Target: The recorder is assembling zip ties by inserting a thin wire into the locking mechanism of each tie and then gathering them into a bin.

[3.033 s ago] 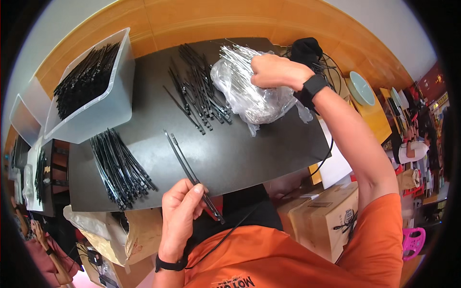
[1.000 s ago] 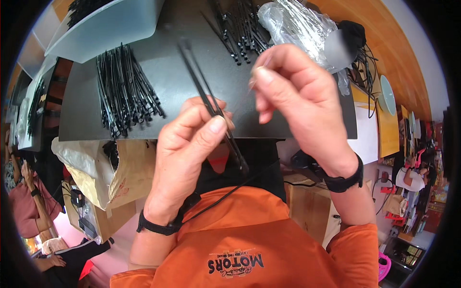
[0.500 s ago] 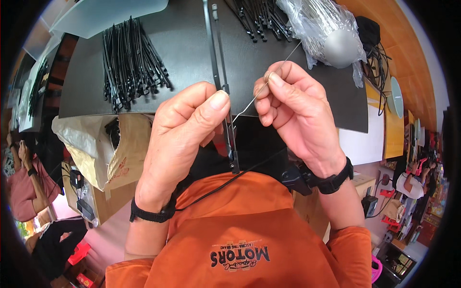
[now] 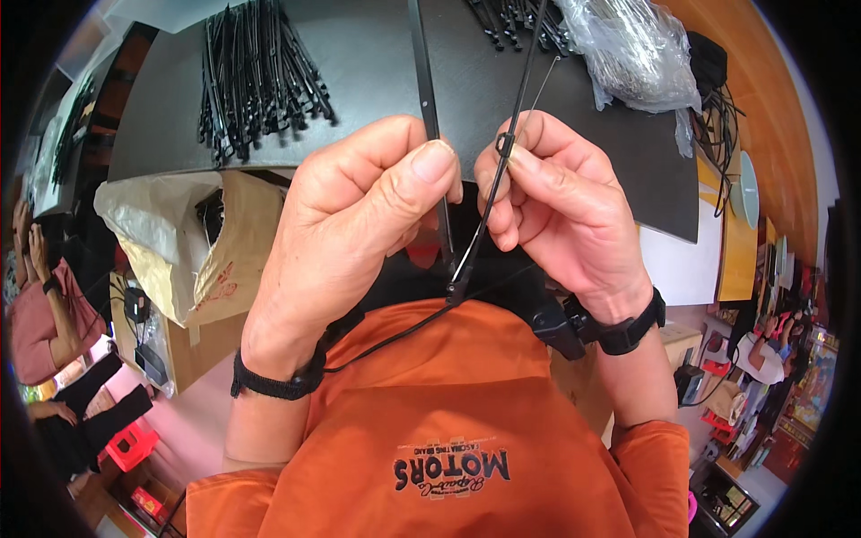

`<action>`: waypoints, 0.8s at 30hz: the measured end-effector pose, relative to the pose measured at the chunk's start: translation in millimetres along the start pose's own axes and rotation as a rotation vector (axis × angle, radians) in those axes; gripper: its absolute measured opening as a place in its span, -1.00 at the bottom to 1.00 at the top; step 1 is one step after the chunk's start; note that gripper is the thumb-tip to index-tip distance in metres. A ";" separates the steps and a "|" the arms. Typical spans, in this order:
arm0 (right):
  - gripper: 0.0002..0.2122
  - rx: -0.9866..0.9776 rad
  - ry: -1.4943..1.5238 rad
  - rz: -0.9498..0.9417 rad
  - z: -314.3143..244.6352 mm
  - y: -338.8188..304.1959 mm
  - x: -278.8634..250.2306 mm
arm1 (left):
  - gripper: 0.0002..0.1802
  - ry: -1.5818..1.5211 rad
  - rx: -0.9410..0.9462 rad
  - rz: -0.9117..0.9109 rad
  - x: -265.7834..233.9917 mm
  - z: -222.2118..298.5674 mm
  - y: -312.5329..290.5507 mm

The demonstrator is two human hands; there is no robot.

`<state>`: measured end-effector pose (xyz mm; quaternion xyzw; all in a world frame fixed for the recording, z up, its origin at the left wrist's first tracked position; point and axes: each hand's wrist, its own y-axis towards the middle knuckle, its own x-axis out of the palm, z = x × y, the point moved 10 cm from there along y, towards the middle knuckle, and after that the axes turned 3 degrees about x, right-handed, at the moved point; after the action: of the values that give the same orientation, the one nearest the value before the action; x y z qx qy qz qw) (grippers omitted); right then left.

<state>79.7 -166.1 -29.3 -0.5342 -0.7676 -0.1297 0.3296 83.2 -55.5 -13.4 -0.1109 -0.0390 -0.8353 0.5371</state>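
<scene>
"While the left hand (image 4: 368, 202) grips one arm of the black hinged strip (image 4: 427, 99), what does the right hand (image 4: 565, 206) have?"

"The other arm, pinched between thumb and fingers by a small clip (image 4: 504, 143), with a thin metal wire (image 4: 546, 82) beside it. Left thumb and forefinger are pressed together on theirs."

"And where is the strip?"

"Above the orange shirt (image 4: 430, 359) and the table's near edge, opened in a narrow V, joined end toward the wearer."

"How would it handle?"

"Light, I'd judge, stiff lengthwise, smooth enough to slip from a loose pinch. Hold each arm along its middle; the wire looks springy and easily bent, so spare its looped tip."

"The surface?"

"A dark, smooth, slightly shiny table (image 4: 368, 67), a bundle of black strips (image 4: 256, 85) lying at left, a clear plastic bag (image 4: 619, 54) of silvery wires at right."

"And the room?"

"Wood panelling (image 4: 749, 63) and a pale bowl (image 4: 745, 186) to the right; a paper bag (image 4: 247, 224) below the table at left, a red stool (image 4: 132, 446) farther off"
</scene>
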 end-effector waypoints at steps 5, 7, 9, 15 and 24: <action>-0.88 -0.012 -0.063 0.029 4.3 -0.4 5.4 | -0.67 0.006 0.024 0.000 -4.2 2.7 -4.6; -0.88 -0.017 -0.070 0.028 5.3 -0.2 6.1 | -0.67 -0.001 0.034 0.002 -3.4 4.9 -6.6; -0.87 -0.022 -0.075 0.027 5.4 0.9 3.6 | -0.67 -0.008 0.044 0.003 -3.6 6.1 -8.7; -0.87 -0.023 -0.051 -0.089 5.6 3.5 6.9 | -0.67 -0.022 0.059 -0.007 -4.1 5.3 -11.4; -0.88 0.007 -0.012 -0.131 9.3 6.2 10.6 | -0.69 -0.074 0.041 -0.023 -7.5 0.7 -13.4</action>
<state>79.6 -150.7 -30.4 -0.4822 -0.8034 -0.1452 0.3177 74.1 -43.0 -13.7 -0.1301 -0.0774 -0.8356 0.5280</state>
